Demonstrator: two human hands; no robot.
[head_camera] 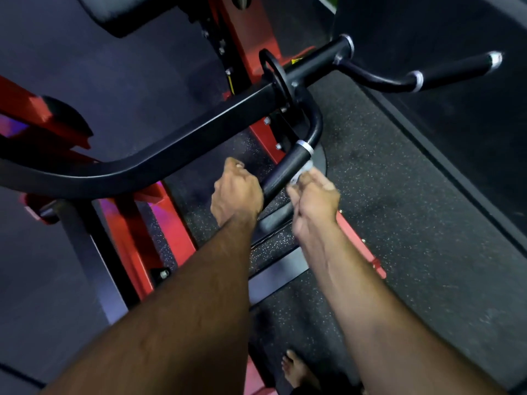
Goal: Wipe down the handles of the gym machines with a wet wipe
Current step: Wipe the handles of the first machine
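Black handle [285, 175] in the middle, slanting from silver ring up right down to its end near the person, left hand [236, 192] curled around it, right hand [313, 195] pinching white wet wipe [302, 172] against its right side

Setting: a gym floor. Evidence: a weight machine with a red steel frame [148, 232] and black lever arm [159, 143], padded black handles [285, 172] with metal collars, and a black upholstered pad [137, 15] at top. Flooring is dark speckled rubber matting [399, 212], typical of a training area.
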